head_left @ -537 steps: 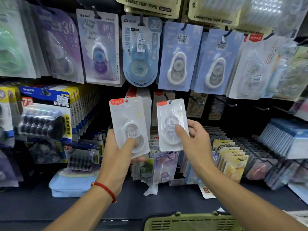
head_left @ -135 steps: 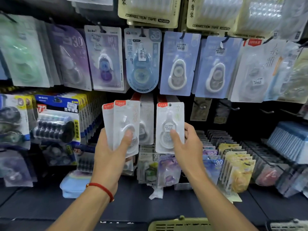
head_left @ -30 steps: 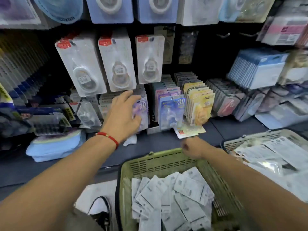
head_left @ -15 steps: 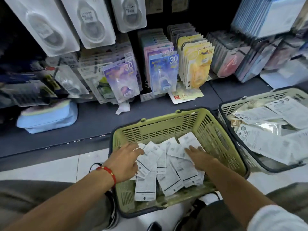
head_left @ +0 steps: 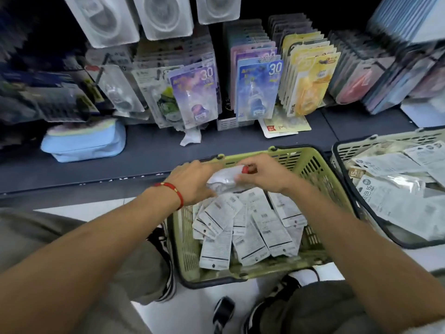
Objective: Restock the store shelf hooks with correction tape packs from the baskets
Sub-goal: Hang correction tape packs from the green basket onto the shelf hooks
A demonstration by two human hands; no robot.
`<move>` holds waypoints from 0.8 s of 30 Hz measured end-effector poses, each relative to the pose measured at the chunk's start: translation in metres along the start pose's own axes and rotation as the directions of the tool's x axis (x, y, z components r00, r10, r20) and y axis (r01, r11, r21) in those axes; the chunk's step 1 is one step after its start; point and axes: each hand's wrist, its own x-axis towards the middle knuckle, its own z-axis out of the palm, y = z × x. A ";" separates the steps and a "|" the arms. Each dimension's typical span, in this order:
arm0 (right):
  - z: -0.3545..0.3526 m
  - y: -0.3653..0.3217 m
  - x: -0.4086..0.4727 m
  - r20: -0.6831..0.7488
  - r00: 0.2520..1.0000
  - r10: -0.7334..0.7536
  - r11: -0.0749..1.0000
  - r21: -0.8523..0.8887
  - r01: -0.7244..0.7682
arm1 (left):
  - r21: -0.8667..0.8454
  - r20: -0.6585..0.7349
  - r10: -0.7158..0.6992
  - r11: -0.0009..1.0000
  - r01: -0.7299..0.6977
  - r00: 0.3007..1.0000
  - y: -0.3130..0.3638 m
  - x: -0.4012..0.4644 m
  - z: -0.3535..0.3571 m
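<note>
A green basket (head_left: 310, 165) on the floor holds several white correction tape packs (head_left: 243, 227) lying face down. Above its far end, my left hand (head_left: 192, 184) and my right hand (head_left: 265, 175) both grip a clear pack with a red tab (head_left: 225, 178), held between them. How many packs are in that bundle I cannot tell. Three white packs (head_left: 166, 18) hang from shelf hooks at the top.
A second, grey basket (head_left: 346, 150) with white packs stands at the right. On the dark shelf (head_left: 149, 150) are a light blue pouch (head_left: 84, 143) and upright rows of purple, blue and yellow packs (head_left: 258, 90). My knees and shoes flank the green basket.
The hands were low among the packs in the green basket; now they are raised over its far end, gripping a clear pack between them. The view has dropped further toward the floor.
</note>
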 end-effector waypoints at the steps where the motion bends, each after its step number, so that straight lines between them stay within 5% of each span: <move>1: 0.021 -0.001 0.006 -0.071 0.997 0.023 0.992 0.129 -0.014 | 0.027 0.008 -0.072 0.997 0.072 0.997 -0.009 -0.005 -0.002; 3: 0.066 0.008 0.018 -0.163 0.976 0.142 0.968 0.231 -0.103 | -0.005 -0.010 -0.223 0.975 0.223 0.975 -0.028 -0.020 -0.005; 4: 0.089 0.016 0.022 -0.125 0.970 0.208 0.973 0.133 -0.191 | -0.062 -0.026 -0.283 0.958 0.281 0.959 -0.037 -0.028 -0.007; 6: 0.133 0.039 0.022 0.064 0.940 0.335 0.895 -0.333 -0.297 | -0.226 -0.056 -0.374 0.908 0.353 0.926 -0.049 -0.045 -0.009; 8: 0.169 0.056 0.012 0.181 0.908 0.378 0.732 -0.659 -0.174 | -0.402 -0.066 -0.443 0.832 0.383 0.894 -0.055 -0.059 -0.008; 11: 0.193 0.066 0.007 0.207 0.926 0.315 0.617 -0.786 -0.035 | -0.544 -0.060 -0.504 0.740 0.395 0.862 -0.056 -0.075 -0.003; 17: 0.138 0.063 0.011 0.207 0.965 0.159 0.772 -0.636 0.009 | -0.655 -0.072 -0.526 0.665 0.357 0.847 -0.058 -0.071 0.005; 21: 0.088 0.047 0.002 -0.186 0.976 0.116 0.959 -0.236 -0.159 | -0.778 -0.065 -0.528 0.558 0.288 0.847 -0.052 -0.055 0.010; 24: 0.049 0.027 0.000 -0.267 0.948 0.174 0.985 0.061 -0.164 | -0.806 -0.066 -0.510 0.534 0.255 0.858 -0.042 -0.045 0.014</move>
